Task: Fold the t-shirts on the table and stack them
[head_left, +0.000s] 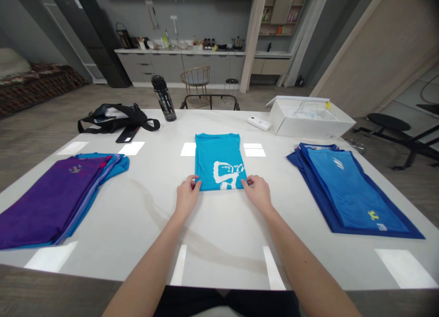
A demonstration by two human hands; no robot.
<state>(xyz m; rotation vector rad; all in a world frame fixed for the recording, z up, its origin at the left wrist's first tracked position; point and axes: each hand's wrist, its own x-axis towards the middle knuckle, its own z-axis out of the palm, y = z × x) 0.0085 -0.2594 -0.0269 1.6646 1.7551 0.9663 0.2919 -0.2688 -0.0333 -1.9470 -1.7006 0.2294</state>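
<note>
Folded shirt mid-table, garment stacks left and right, bottle, bag, box behind.

White script on a folded turquoise shirt, between the left hand and right hand, appears to read "lian", its opening letters unclear, above large white characters that cannot be made out. Beyond the left hand, pale lettering on a dark bottle is too small to read. Right of the right hand, a blue shirt bears slanted white strokes and a yellow emblem beside illegible white print; a grey emblem marks a purple shirt to the left hand's left
</note>
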